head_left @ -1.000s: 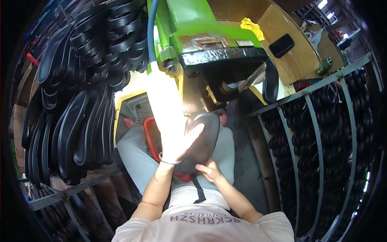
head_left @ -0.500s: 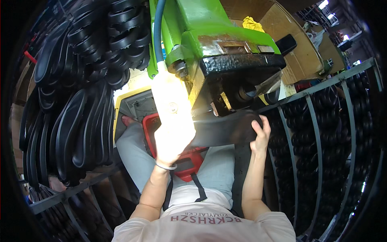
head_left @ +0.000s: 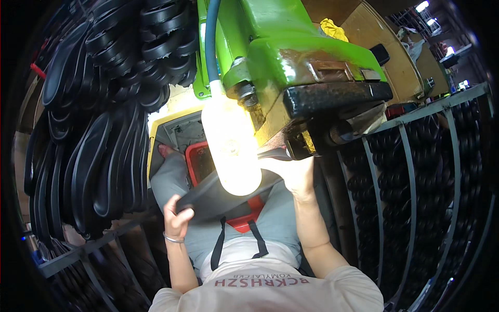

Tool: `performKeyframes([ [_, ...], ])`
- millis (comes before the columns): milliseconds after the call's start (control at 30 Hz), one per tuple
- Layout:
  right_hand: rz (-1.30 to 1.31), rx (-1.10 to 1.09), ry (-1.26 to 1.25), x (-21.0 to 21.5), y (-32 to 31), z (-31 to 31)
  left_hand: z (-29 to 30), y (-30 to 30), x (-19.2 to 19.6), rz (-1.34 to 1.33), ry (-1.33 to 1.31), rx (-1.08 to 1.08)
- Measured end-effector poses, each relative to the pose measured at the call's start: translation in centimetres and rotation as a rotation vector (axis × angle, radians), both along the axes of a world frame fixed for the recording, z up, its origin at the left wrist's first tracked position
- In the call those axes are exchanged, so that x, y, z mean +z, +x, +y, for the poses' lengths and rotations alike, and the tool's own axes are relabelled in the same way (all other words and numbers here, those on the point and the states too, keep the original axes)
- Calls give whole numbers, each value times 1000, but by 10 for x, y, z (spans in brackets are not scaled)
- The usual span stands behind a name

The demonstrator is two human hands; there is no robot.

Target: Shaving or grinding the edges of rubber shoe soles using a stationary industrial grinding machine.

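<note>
Between my two hands stretches a long, flat, black rubber-looking piece (head_left: 208, 200), blurred and slanting down to the left; its exact kind cannot be told. My left hand (head_left: 178, 217) grips its lower left end, thumb and fingers closed on it. My right hand (head_left: 297, 176) is closed near its far right end, just under the black-edged head of a green machine (head_left: 317, 57). A bright white lamp (head_left: 234, 145) on a blue-grey cable hangs over the piece's middle and hides part of it and some of my right fingers.
Clusters of similar black looped pieces (head_left: 106, 161) hang at the left. At the right, a grey metal rack (head_left: 410, 161) holds many more dark pieces. A cardboard box (head_left: 390, 57) with a yellow cloth (head_left: 334, 29) stands behind the machine. A red frame (head_left: 193, 161) lies between my legs.
My left hand has moved left and down, out of the lamp's glare. My right hand has moved left to beneath the machine head. The black piece has swung to a slant; the view has shifted slightly.
</note>
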State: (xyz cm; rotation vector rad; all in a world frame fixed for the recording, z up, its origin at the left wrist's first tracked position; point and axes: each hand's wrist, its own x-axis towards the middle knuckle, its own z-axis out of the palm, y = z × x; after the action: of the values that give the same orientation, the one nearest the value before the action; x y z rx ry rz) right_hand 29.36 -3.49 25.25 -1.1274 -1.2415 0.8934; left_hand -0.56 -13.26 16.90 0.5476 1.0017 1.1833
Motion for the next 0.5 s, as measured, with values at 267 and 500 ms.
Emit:
performKeyframes([
  [267,-266,-167,96,-18,-28,-3,73,92,62,229,344,-402],
  [500,233,394,-546,-70,-15,-103,78,117,39,568,616,-201],
])
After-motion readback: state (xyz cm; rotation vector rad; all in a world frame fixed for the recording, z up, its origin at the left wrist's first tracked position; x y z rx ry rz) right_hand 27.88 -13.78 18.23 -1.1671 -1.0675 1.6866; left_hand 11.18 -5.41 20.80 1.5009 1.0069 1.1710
